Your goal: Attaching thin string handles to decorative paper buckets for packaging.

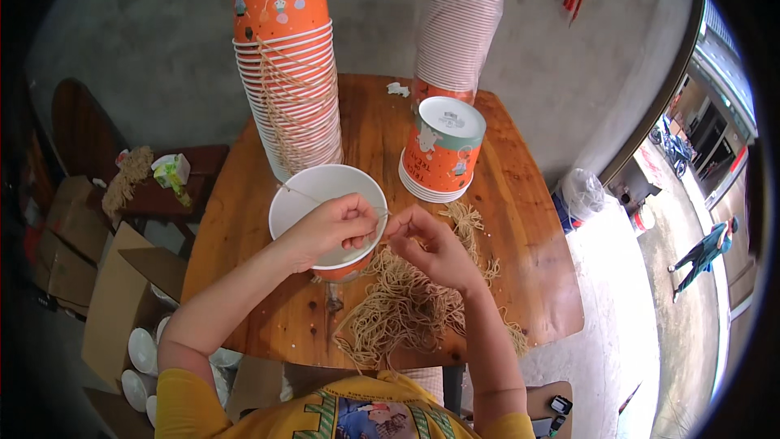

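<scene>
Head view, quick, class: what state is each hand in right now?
Left hand: closed, fingers holding a tan cord.
Right hand: fingers curled beside it; whether open or gripping cannot be told.

The head view looks down from above; it is near the hands (335,226).

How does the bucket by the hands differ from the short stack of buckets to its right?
The bucket stands mouth up; the short stack is upside down, base on top. The bucket shows its white inside; the stack shows mostly printed orange sides. A cord reaches over the bucket's mouth; none shows on the stack. Both have orange outsides and white rims.
</scene>
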A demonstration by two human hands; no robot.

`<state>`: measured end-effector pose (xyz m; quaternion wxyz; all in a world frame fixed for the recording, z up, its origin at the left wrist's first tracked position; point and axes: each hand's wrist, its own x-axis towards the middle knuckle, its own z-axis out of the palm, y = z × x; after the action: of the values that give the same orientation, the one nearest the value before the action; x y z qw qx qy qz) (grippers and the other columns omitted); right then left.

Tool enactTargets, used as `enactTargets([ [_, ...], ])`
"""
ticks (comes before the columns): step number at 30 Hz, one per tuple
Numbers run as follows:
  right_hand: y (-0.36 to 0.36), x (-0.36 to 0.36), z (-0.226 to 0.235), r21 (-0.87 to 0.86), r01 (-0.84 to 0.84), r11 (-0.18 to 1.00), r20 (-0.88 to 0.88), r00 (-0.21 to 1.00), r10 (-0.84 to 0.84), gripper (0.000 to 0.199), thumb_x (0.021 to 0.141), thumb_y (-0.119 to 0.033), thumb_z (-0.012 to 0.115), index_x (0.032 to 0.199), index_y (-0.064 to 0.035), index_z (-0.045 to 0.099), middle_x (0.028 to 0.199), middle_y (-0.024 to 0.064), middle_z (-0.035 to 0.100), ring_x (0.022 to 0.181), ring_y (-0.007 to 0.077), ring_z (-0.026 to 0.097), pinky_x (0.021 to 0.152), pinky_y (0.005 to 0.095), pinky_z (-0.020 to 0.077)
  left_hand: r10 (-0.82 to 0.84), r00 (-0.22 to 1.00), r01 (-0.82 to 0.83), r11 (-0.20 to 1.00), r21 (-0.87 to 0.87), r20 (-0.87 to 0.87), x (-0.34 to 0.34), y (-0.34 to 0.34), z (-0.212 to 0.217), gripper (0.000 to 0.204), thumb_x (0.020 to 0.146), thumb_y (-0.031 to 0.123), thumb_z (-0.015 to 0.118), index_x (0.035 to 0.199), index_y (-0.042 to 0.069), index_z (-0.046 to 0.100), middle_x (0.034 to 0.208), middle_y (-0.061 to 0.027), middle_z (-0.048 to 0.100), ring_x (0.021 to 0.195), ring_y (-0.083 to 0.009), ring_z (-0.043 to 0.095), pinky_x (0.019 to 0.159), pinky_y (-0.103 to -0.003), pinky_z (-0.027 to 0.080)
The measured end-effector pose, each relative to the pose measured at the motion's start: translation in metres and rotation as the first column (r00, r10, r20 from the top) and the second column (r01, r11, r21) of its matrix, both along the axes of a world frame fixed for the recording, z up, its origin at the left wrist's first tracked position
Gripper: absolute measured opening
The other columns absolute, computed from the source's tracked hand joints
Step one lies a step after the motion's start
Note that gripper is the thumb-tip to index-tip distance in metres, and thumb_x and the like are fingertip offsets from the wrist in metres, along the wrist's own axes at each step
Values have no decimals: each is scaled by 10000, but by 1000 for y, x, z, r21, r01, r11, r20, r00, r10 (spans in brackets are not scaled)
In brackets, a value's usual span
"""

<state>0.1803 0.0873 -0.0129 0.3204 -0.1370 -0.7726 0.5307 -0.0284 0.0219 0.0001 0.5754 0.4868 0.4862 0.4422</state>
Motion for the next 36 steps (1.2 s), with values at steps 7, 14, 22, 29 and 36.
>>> enactTargets([
  [7, 5, -10, 18, -173, -102, 980, 0, 995, 103, 105, 919, 5, 556, 1013, -40, 545, 828, -30, 527, 699, 25, 472, 592, 192, 409, -64, 973, 71, 997, 21, -223, 8, 3, -3, 145, 941, 146, 600, 1038, 38, 606, 906, 14, 592, 798, -45, 514, 726, -208, 431],
  [14, 13, -18, 13, 37, 92, 995, 93, 991, -95, 78, 955, -18, 544, 1026, -32, 571, 814, -40, 564, 730, 25, 514, 643, 193, 426, -161, 966, 177, 982, 61, -202, 6, 0, -4, 178, 950, 209, 618, 946, 32, 616, 825, 34, 577, 717, -45, 505, 653, -196, 430],
  [22, -8, 5, -9, 167, 207, 964, -32, 978, -205, 121, 854, -53, 696, 919, -13, 601, 961, 62, 549, 829, 152, 592, 686, 272, 501, -124, 983, 116, 991, -69, -133, 6, 1, -4, 142, 949, 166, 596, 991, 34, 627, 819, 28, 579, 698, -40, 485, 631, -182, 409],
  [29, -31, -2, -13, 414, 348, 841, -54, 932, -360, 136, 809, -52, 729, 897, -44, 626, 910, 68, 549, 796, 206, 597, 650, 306, 511, -87, 993, 79, 992, -101, -78, 9, 0, -1, 119, 941, 149, 596, 971, 38, 626, 807, 27, 576, 686, -47, 488, 625, -184, 406],
  [36, -41, -9, -18, 598, 434, 673, -120, 880, -461, 157, 788, -98, 741, 924, -84, 663, 866, 51, 555, 778, 237, 584, 634, 361, 511, -43, 990, 71, 975, -209, 135, 9, -3, 4, 143, 922, 111, 585, 1024, 12, 601, 860, -16, 592, 736, -74, 546, 645, -203, 445],
])
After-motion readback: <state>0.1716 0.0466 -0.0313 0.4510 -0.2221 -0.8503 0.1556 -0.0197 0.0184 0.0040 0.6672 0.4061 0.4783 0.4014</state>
